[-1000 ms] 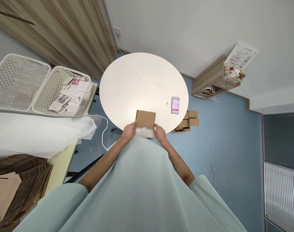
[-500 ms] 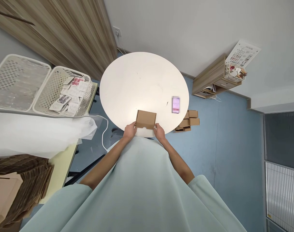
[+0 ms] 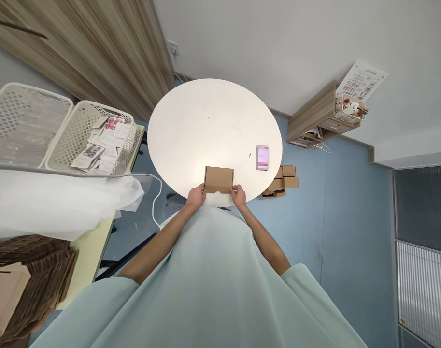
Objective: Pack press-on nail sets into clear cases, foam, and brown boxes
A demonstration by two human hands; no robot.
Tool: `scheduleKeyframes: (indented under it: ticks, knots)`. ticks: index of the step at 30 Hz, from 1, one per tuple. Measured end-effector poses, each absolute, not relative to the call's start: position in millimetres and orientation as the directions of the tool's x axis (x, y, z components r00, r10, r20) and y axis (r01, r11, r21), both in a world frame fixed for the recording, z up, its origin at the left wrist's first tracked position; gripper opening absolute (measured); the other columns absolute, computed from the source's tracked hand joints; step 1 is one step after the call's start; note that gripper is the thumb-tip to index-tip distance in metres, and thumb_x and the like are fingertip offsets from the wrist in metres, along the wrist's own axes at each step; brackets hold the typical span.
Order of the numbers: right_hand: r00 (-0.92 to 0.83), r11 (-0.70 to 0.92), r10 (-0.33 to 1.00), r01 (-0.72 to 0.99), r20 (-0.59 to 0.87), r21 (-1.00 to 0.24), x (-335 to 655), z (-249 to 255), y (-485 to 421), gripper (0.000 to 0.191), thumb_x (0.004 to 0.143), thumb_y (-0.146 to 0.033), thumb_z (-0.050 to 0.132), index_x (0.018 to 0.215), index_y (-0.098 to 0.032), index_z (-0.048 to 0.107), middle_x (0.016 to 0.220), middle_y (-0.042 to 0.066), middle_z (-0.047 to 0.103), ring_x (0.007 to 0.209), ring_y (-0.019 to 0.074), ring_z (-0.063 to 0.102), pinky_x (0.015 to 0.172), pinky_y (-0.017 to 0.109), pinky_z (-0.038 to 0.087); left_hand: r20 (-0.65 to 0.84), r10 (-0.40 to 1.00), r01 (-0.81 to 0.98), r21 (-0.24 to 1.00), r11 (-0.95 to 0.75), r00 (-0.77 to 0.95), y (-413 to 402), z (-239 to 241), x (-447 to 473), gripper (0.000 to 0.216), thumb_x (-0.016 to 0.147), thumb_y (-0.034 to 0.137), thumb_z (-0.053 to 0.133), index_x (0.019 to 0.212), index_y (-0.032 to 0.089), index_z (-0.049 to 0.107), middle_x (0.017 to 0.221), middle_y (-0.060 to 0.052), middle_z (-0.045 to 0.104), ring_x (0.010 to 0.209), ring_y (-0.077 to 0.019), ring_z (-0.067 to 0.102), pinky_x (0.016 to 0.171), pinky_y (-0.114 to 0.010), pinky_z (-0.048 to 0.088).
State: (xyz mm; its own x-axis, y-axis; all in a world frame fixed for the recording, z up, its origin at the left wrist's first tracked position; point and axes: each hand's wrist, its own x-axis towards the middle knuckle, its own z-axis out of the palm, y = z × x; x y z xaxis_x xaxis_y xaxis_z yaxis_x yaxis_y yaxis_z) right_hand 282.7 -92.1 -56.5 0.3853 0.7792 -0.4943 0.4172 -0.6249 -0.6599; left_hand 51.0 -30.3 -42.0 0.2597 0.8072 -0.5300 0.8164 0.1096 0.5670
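A small brown cardboard box [image 3: 219, 179] lies on the round white table [image 3: 209, 121], close to the edge nearest me. Its lid looks closed, with a small half-round notch at the front. My left hand [image 3: 196, 196] grips the box's front left corner, fingers pinched against its side. At the front right corner, my right hand [image 3: 238, 196] pinches the box in the same way. The undersides of both hands' grips are hidden. A phone [image 3: 263, 157] with a blurred pink screen rests on the table to the right of the box.
Several brown boxes [image 3: 289, 177] are piled beyond the table's right edge. On the left, a basket of paper packets [image 3: 104, 140] stands beside another white basket [image 3: 28, 123], above white wrapping sheets [image 3: 61, 200] and stacked flat cardboard [image 3: 49, 275]. A wooden cabinet [image 3: 314, 116] stands at the right wall.
The box has turned slightly and now sits squarer to me. Both hands keep hold of its front corners. The whole view has shifted a little.
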Motion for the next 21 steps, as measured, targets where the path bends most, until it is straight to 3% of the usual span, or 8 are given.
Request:
scheduleKeyframes:
  ticks: [4,10,16,21]
  knots:
    - [0.409,-0.643,0.763,0.401,-0.501,-0.652,283.6,-60.2,-89.8,0.010,0.098,-0.025,0.060,0.106,-0.025,0.065,0.121,0.008,0.080,0.099,0.0227,0.077,0.094,0.035,0.058,-0.521,0.821,0.798,0.585,0.143,0.235,-27.4,-45.3,52.5,0.044,0.100,0.017,0.050,0.138,0.020,0.071,0.124,-0.013,0.082,0.119,-0.0350,0.076,0.103,-0.042,0.057]
    - [0.399,-0.645,0.764,0.457,-0.506,-0.613,291.6,-63.3,-86.3,0.027,0.095,-0.025,0.065,0.122,-0.025,0.069,0.118,0.007,0.081,0.103,0.0238,0.077,0.101,0.039,0.058,-0.531,0.824,0.744,0.629,0.227,0.198,-20.8,-50.1,53.3,0.052,0.096,0.017,0.054,0.145,0.019,0.068,0.128,-0.014,0.082,0.124,-0.0337,0.076,0.108,-0.042,0.057]
    - [0.367,-0.599,0.799,0.427,-0.476,-0.677,293.6,-62.4,-80.0,0.032,0.089,-0.023,0.069,0.121,-0.021,0.074,0.133,0.012,0.078,0.111,0.0245,0.077,0.105,0.040,0.060,-0.522,0.837,0.655,0.693,0.301,0.167,-17.1,-41.8,58.3,0.054,0.092,0.015,0.054,0.144,0.022,0.068,0.131,-0.009,0.081,0.128,-0.0285,0.075,0.111,-0.038,0.057]
    - [0.389,-0.526,0.833,0.334,-0.394,-0.782,296.9,-43.3,-81.4,0.025,0.095,-0.038,0.067,0.110,-0.021,0.078,0.127,0.013,0.081,0.120,0.0268,0.076,0.104,0.040,0.061,-0.440,0.892,0.609,0.737,0.294,0.101,-17.1,-15.2,59.3,0.042,0.098,0.032,0.063,0.137,0.021,0.071,0.132,-0.011,0.081,0.121,-0.0301,0.078,0.108,-0.042,0.059]
